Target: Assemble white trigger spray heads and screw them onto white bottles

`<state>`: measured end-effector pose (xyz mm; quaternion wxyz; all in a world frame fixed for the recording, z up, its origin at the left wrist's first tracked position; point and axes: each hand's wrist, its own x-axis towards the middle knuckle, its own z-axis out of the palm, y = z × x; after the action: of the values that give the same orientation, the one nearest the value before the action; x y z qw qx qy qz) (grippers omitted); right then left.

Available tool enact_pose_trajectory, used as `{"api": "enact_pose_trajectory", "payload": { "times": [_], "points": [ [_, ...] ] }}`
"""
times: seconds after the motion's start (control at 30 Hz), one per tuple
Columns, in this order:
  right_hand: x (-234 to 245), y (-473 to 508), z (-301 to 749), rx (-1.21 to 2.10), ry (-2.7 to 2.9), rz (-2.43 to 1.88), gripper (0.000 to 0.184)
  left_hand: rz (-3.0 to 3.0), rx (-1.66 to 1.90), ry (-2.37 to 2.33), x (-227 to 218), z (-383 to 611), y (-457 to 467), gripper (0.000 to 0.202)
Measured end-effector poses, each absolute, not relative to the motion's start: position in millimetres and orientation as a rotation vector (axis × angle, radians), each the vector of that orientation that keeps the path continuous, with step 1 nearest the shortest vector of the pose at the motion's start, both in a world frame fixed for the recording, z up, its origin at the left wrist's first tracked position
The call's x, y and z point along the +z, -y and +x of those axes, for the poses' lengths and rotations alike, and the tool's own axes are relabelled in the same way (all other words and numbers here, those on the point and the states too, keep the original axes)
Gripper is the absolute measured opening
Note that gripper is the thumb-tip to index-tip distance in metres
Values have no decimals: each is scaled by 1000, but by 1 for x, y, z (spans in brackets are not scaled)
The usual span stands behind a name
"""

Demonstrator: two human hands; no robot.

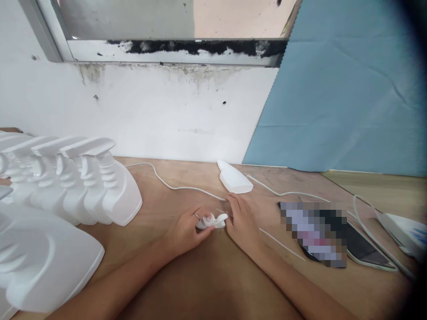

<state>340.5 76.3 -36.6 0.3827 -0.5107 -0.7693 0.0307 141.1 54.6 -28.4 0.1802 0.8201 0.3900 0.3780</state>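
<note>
My left hand [187, 230] is closed around a small white spray trigger head [213, 220] that lies on the wooden table [207, 275]; a ring shows on one finger. My right hand [242, 221] rests on the table just right of the trigger head, fingers together and touching its end. A thin clear dip tube [280, 243] runs from under my right hand toward the right. A white bottle without a head [234, 179] lies on its side just beyond my hands.
A row of several finished white spray bottles [83, 182] stands at the left, with more at the near left [43, 262]. A white cable [173, 186] crosses the table. A phone [360, 249] lies at the right. White wall and blue sheet [347, 89] stand behind.
</note>
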Motion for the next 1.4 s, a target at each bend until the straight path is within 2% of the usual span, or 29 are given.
{"api": "enact_pose_trajectory", "payload": {
  "times": [0.1,0.27,0.43,0.57,0.63,0.8,1.1,1.17,1.33,1.4],
  "points": [
    [-37,-78,344,176,1839,-1393,9,2336,1012,-1134,-27,141,-53,17],
    [-39,-81,347,454,1736,-1317,11,2246,1002,-1198,-25,142,-53,36],
    [-30,-80,343,881,1513,-1168,12,2251,992,-1184,-29,143,-59,17],
    [-24,-81,346,1446,1090,-846,19,2226,960,-1190,-34,143,-62,22],
    [-24,-83,347,1569,953,-751,26,2224,962,-1184,-36,143,-62,24],
    [-26,-83,348,1727,701,-639,50,2225,961,-1171,-33,142,-61,24],
    [-25,-81,348,1750,571,-617,47,2225,968,-1172,-34,143,-61,26],
    [-25,-81,348,1742,583,-631,43,2229,966,-1168,-35,143,-62,26],
    [-25,-80,344,1698,724,-602,16,2246,962,-1151,-32,142,-61,23],
    [-25,-79,343,1688,778,-632,14,2253,962,-1148,-31,142,-60,22]
  ]
}}
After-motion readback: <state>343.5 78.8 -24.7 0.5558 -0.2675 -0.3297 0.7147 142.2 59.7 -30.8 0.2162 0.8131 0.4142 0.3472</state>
